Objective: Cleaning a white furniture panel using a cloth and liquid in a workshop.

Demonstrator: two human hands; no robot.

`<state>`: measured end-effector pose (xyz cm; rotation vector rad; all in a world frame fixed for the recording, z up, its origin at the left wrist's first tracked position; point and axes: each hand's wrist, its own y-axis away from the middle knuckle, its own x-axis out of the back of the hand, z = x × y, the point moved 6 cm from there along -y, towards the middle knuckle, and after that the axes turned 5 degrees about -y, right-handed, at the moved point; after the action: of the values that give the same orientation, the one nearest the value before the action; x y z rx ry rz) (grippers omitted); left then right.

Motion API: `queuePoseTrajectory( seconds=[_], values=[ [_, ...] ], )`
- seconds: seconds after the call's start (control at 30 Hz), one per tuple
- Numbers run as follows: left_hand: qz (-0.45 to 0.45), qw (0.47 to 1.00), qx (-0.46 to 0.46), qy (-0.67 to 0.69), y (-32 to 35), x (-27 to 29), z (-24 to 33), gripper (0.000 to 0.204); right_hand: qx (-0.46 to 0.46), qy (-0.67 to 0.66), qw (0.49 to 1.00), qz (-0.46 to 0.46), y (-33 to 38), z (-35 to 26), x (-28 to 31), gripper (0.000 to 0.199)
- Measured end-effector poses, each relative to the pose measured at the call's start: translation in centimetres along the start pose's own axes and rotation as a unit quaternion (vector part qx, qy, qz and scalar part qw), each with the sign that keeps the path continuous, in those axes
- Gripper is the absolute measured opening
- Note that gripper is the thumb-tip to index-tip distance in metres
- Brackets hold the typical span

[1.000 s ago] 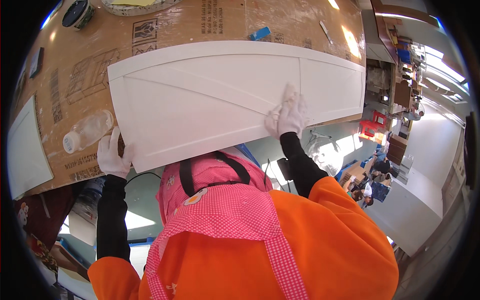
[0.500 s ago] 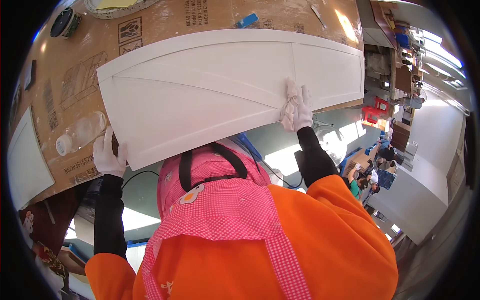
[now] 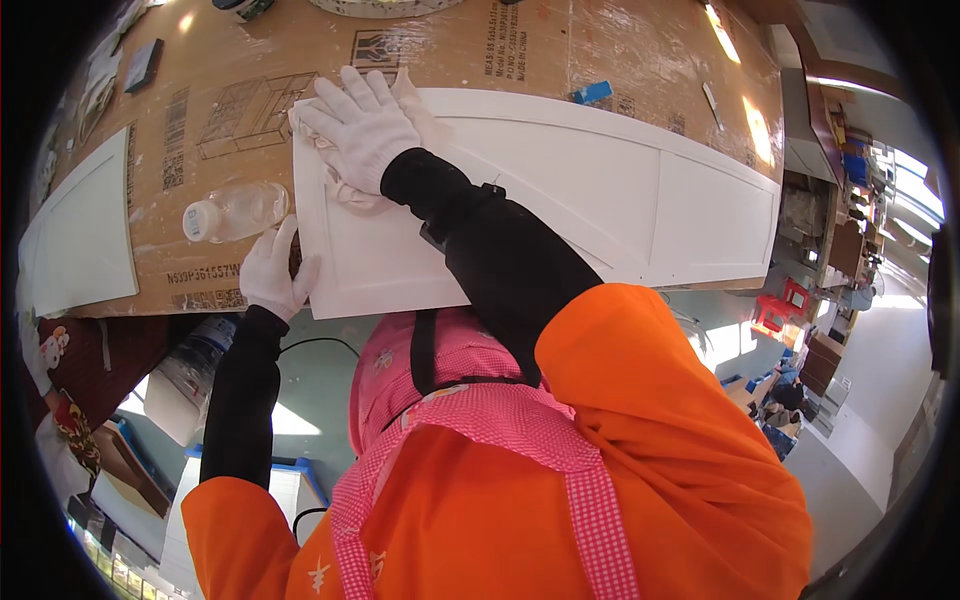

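A long white panel [image 3: 560, 190] with a curved far edge and raised trim strips lies on the brown cardboard table cover [image 3: 440, 50]. My right hand [image 3: 360, 125], in a white glove, is at the panel's left end with fingers spread over a crumpled pale cloth [image 3: 415, 105]. The cloth sticks out on both sides of the glove, and the palm hides its middle. Beside the panel's near left corner rests my left hand [image 3: 275, 270], gloved too, thumb apart from the fingers and against the panel's edge. A clear plastic bottle [image 3: 245, 210] with a white cap lies just beyond it.
Another white panel [image 3: 90, 235] lies at the far left of the table. A blue block [image 3: 592, 92], a dark block [image 3: 144, 65] and a thin light strip [image 3: 712, 105] sit on the cardboard. Red stools [image 3: 780, 308] stand off to the right.
My right hand has swept leftward with the cloth, from the panel's near right part to its left end. The left hand stays by the near left corner. The view has shifted.
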<state>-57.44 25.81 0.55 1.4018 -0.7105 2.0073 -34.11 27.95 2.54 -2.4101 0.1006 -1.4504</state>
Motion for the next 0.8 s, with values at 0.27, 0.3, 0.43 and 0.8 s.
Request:
queuePoseTrajectory(
  seconds=[0.27,0.3,0.43,0.8],
  values=[
    [-0.027,0.998,0.051,0.032,0.3,-0.3,-0.9,0.076,-0.151,0.064,0.968,-0.188,28.1,6.4,14.0,0.067],
    [-0.041,0.997,0.055,0.033,0.2,-0.3,-0.8,0.075,-0.174,0.103,0.957,-0.208,30.7,6.9,14.9,0.069],
    [-0.01,0.999,0.039,0.036,0.8,-0.3,-1.4,0.074,-0.127,0.113,0.961,-0.218,23.2,5.0,9.9,0.072],
    [-0.08,0.994,0.075,0.013,-0.1,-0.2,-1.0,0.065,0.044,0.034,0.995,-0.083,0.9,-0.1,0.2,0.061]
  ],
)
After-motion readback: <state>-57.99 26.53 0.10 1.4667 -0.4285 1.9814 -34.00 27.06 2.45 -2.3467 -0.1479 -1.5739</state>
